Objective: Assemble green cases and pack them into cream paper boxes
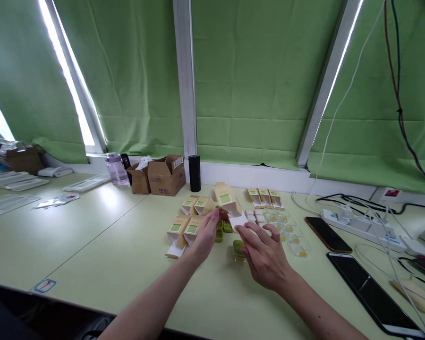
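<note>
My left hand (206,233) and my right hand (264,252) meet over the pale green table (102,236), both closed on a small tan carton with a green label (228,203). The left fingers pinch its lower left side. The right fingers hold its open white flap (238,221). Several matching cartons (184,227) lie flat to the left of my hands. Small green pieces (238,246) sit on the table under and between my hands.
More cartons (265,197) lie in a row behind, beside clear round lids (293,236). Two brown cardboard boxes (165,175), a black cylinder (194,173) and a purple bottle (116,169) stand at the back. Phones (327,234), a power strip (363,226) and cables fill the right side.
</note>
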`<state>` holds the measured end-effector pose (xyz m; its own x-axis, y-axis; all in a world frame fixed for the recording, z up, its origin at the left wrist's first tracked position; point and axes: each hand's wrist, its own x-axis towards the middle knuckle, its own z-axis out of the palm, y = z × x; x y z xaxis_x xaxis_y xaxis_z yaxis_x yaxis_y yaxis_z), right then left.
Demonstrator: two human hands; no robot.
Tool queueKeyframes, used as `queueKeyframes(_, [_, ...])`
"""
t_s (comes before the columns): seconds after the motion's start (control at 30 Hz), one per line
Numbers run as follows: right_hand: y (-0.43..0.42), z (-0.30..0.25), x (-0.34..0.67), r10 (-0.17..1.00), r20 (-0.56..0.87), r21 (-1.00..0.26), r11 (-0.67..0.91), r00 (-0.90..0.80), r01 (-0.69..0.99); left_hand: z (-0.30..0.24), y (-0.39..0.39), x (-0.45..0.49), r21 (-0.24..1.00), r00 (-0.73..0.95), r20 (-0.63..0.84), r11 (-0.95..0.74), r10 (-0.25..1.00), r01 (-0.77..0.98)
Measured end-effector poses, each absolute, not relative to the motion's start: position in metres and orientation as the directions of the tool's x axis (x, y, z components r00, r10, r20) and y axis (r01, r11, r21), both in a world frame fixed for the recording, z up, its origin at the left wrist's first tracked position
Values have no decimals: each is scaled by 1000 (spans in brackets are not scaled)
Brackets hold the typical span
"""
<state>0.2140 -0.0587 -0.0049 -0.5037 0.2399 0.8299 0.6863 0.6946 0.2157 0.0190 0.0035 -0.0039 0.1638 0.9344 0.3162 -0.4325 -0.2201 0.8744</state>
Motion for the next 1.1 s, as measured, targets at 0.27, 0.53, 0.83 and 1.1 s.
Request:
queueKeyframes(0.27, [-63, -12, 215, 162, 827, 204, 805, -538, 557, 5, -1, 17, 850, 239, 257, -101, 936, -517])
queueKeyframes(0.53, [-52, -7, 231, 227, 963, -76, 743, -143, 665, -6, 2, 16, 849, 163, 493, -432, 855, -304])
queueKeyframes(0.83, [-46, -13, 237, 351, 917, -142, 733, -190, 665, -2, -15, 17, 357, 248, 865, -882, 437, 308])
queueKeyframes(1.1, [-44, -17, 235, 255, 939, -42, 751, -231, 658, -9, -17, 20, 92, 266, 934, -879, 239, 468])
